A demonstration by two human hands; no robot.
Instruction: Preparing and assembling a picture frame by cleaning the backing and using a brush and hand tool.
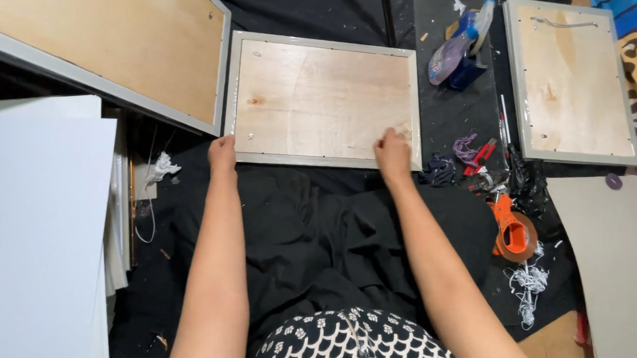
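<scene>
I'm looking down at a frame (324, 101) lying back-up on black cloth (313, 228), plywood backing showing, grey rim all round. It's lying flat and square to me, long edge nearest, so both hands are reaching the near rim without stretching.

Left hand (222, 153) is sitting at the near-left corner, fingers curled down over the rim, touching it. Looks like a light pinch on the edge, not a full grip; I can't tell how far under the fingers are going.

Right hand (392, 152) is resting on the near edge towards the right corner, fingers bent and closed-ish, pressing on the backing and rim. Nothing else is in either hand.

Hands are spread along the same edge, so I'm reading this as steadying or squaring the frame, not lifting it.

Around it: a bigger frame (127, 55) is lying back-up at upper left, its corner just beside this one. A third frame (570, 82) is lying well apart on the right, hanging wire across its top. Spray bottle (460, 43) is lying between the two. Tape gun (512, 230), orange, is sitting right of my right arm with pliers (481, 156) and string scraps near. White boards (41, 231) are stacked on the left, clear of the work.
</scene>
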